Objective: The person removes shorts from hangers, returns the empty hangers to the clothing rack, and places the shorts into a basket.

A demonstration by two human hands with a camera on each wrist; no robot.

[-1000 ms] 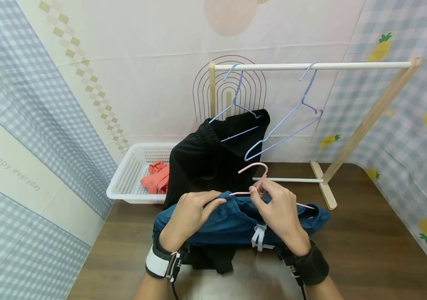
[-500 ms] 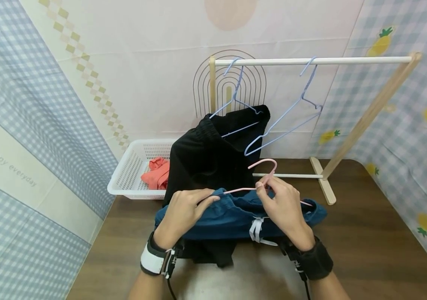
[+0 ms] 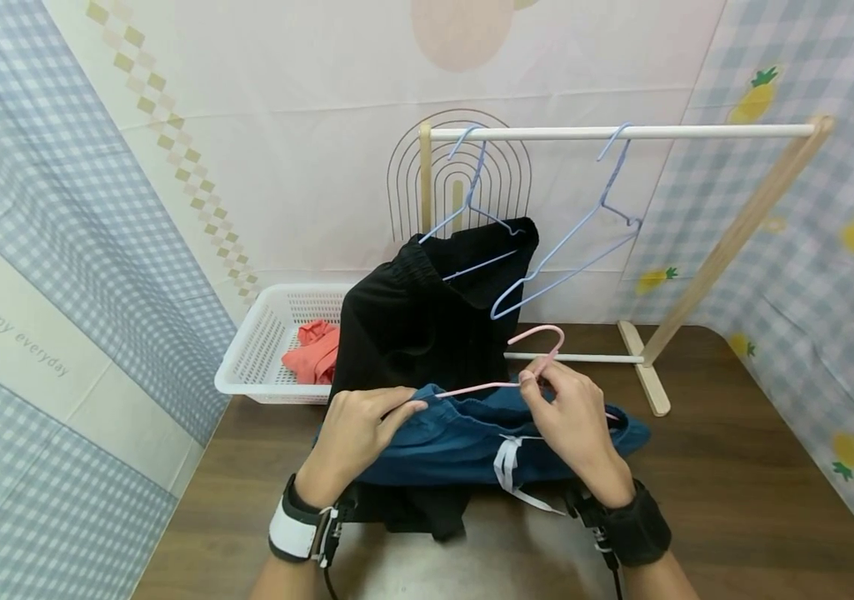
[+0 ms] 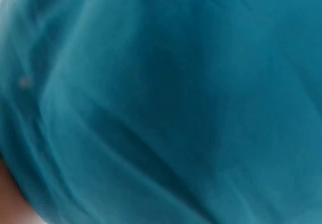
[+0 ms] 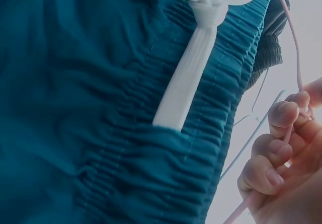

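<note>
Blue shorts (image 3: 464, 437) with a white drawstring (image 3: 505, 467) lie on the wooden table (image 3: 734, 500) over a black garment (image 3: 412, 325). My right hand (image 3: 569, 408) pinches a pink wire hanger (image 3: 539, 354) at its neck, just above the shorts' waistband. My left hand (image 3: 367, 425) grips the waistband at the left end, where the hanger's arm tip meets the cloth. In the right wrist view the fingers (image 5: 274, 158) curl round the pink hanger wire (image 5: 292, 48) beside the gathered waistband (image 5: 166, 153). The left wrist view is filled by blue fabric (image 4: 161, 103).
A wooden rack with a white rail (image 3: 621, 132) stands behind, carrying two light-blue hangers (image 3: 576, 233); one bears the black garment. A white basket (image 3: 262, 350) with an orange cloth (image 3: 314, 354) sits at the back left. Patterned cloth walls close in on all sides.
My right hand has shifted the pink hanger to the right and slightly up. My left hand stays gripping the waistband, now a little lower left.
</note>
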